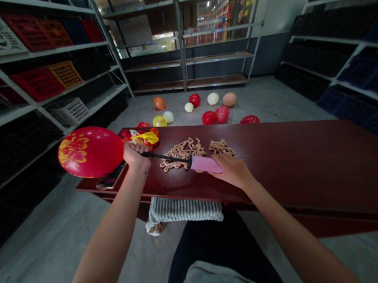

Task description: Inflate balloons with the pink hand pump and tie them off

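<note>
**Fig.: head view.** L hand [135,156] is closed tight round the neck of an inflated red balloon [90,151] w/ yellow print. The balloon hangs past the left end of the desk [317,151], above the floor. R hand [234,170] is wrapped round the pink barrel of a hand pump [206,163], whose black rod runs to the balloon neck. Just behind the pump, tan rubber loops [190,149] sit heaped on the desk. Loose balloons [215,115] lie on the floor beyond.

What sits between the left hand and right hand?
Head view: the pump's black rod and pink barrel, from left hand at the red balloon to right hand.
</note>
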The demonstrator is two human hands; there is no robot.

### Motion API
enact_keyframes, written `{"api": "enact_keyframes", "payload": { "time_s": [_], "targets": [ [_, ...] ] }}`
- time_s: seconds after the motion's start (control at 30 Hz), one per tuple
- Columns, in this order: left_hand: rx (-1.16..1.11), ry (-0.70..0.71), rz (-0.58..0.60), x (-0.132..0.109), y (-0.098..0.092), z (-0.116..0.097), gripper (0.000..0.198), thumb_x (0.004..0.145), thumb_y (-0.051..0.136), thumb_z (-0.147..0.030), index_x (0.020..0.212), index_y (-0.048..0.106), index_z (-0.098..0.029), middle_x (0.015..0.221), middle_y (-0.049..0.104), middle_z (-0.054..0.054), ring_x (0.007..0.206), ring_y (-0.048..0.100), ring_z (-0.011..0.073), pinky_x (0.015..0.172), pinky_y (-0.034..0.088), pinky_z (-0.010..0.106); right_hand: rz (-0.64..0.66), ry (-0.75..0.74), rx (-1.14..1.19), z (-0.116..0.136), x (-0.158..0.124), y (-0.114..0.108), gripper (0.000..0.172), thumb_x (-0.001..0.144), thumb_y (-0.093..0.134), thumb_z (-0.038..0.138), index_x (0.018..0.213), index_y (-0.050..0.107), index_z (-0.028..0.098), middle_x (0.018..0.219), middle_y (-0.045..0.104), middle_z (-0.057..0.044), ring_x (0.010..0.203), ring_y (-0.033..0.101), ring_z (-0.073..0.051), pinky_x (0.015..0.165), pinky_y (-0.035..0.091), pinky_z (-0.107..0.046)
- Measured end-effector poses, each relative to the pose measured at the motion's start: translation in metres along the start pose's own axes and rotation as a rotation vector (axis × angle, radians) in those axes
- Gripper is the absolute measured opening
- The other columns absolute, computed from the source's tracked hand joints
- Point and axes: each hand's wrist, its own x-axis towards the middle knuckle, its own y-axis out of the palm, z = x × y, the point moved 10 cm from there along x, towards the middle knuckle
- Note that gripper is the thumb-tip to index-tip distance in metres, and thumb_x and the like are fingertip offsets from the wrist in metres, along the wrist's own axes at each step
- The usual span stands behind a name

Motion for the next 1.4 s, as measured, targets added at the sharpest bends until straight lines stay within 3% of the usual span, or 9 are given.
{"api": "enact_keyframes", "payload": {
  "time_s": [0.13, 0.37, 0.53, 0.67, 0.8, 0.93, 1.07, 1.2, 1.4],
  "targets": [
    [0.002, 0.010, 0.019, 0.000, 0.015, -0.018, 0.043, 0.098, 0.034, -0.018, 0.058, 0.022, -0.019, 0.044, 0.019, -0.007, 0.032, 0.021, 0.0059, 0.037, 0.023, 0.020, 0.004, -0.018, 0.067, 0.003, 0.001, 0.002, 0.046, 0.085, 0.068, 0.039, 0.124, 0.056, 0.018, 0.113, 0.071, -0.012, 0.099, 0.069, -0.024, 0.084, 0.052, -0.035],
    [0.005, 0.173, 0.223, -0.045, 0.087, -0.016, 0.053, 0.105, 0.038, -0.033, 0.057, 0.023, -0.018, 0.043, 0.020, -0.007, 0.034, 0.020, 0.0052, 0.037, 0.021, 0.020, -0.142, 0.179, 0.117, -0.029, -0.006, -0.012, 0.043, 0.082, 0.070, 0.039, 0.118, 0.059, 0.018, 0.109, 0.072, -0.010, 0.095, 0.070, -0.026, 0.082, 0.054, -0.037],
    [0.033, 0.200, 0.330, -0.070, 0.127, 0.009, 0.058, 0.106, 0.037, -0.037, 0.053, 0.025, -0.018, 0.040, 0.019, -0.006, 0.032, 0.018, 0.0059, 0.035, 0.019, 0.021, -0.175, 0.256, 0.162, -0.043, -0.008, -0.015, 0.044, 0.081, 0.070, 0.040, 0.118, 0.060, 0.019, 0.111, 0.072, -0.010, 0.096, 0.070, -0.027, 0.080, 0.055, -0.038],
    [0.046, 0.176, 0.381, -0.083, 0.136, 0.056, 0.058, 0.105, 0.040, -0.036, 0.051, 0.028, -0.019, 0.038, 0.022, -0.006, 0.031, 0.020, 0.0067, 0.034, 0.021, 0.023, -0.207, 0.305, 0.178, -0.049, -0.009, -0.017, 0.046, 0.081, 0.070, 0.042, 0.119, 0.060, 0.019, 0.111, 0.073, -0.009, 0.094, 0.071, -0.026, 0.080, 0.055, -0.037],
    [0.044, 0.119, 0.397, -0.091, 0.129, 0.109, 0.056, 0.101, 0.050, -0.040, 0.052, 0.030, -0.020, 0.039, 0.025, -0.006, 0.030, 0.024, 0.0071, 0.033, 0.020, 0.024, -0.231, 0.340, 0.158, -0.052, -0.012, -0.020, 0.047, 0.081, 0.070, 0.046, 0.118, 0.062, 0.019, 0.104, 0.075, -0.009, 0.089, 0.072, -0.026, 0.076, 0.055, -0.036],
    [0.026, 0.058, 0.363, -0.088, 0.115, 0.131, 0.054, 0.100, 0.051, -0.038, 0.054, 0.030, -0.020, 0.040, 0.026, -0.007, 0.030, 0.024, 0.0074, 0.034, 0.020, 0.024, -0.226, 0.355, 0.118, -0.053, -0.013, -0.020, 0.046, 0.079, 0.072, 0.045, 0.117, 0.063, 0.020, 0.102, 0.075, -0.008, 0.088, 0.072, -0.026, 0.073, 0.054, -0.035],
    [0.021, 0.003, 0.239, -0.070, 0.088, 0.123, 0.055, 0.100, 0.051, -0.037, 0.055, 0.025, -0.020, 0.040, 0.023, -0.007, 0.031, 0.022, 0.0067, 0.036, 0.021, 0.024, -0.169, 0.278, 0.083, -0.039, -0.006, -0.015, 0.049, 0.081, 0.070, 0.048, 0.121, 0.062, 0.020, 0.109, 0.074, -0.009, 0.092, 0.071, -0.026, 0.074, 0.053, -0.034],
    [0.008, -0.066, 0.112, -0.050, 0.055, 0.111, 0.047, 0.099, 0.043, -0.022, 0.056, 0.023, -0.020, 0.042, 0.022, -0.007, 0.032, 0.022, 0.0071, 0.038, 0.020, 0.023, -0.082, 0.210, 0.002, -0.024, -0.001, -0.007, 0.044, 0.082, 0.070, 0.049, 0.114, 0.063, 0.019, 0.104, 0.074, -0.011, 0.089, 0.070, -0.026, 0.072, 0.051, -0.034],
    [-0.003, -0.029, 0.013, -0.024, 0.017, 0.072, 0.040, 0.093, 0.045, -0.017, 0.059, 0.023, -0.020, 0.045, 0.022, -0.008, 0.033, 0.022, 0.0069, 0.039, 0.022, 0.022, -0.034, 0.105, -0.033, -0.013, 0.000, -0.004, 0.044, 0.083, 0.070, 0.049, 0.114, 0.062, 0.019, 0.109, 0.072, -0.013, 0.095, 0.068, -0.027, 0.078, 0.051, -0.035]
  ]
}}
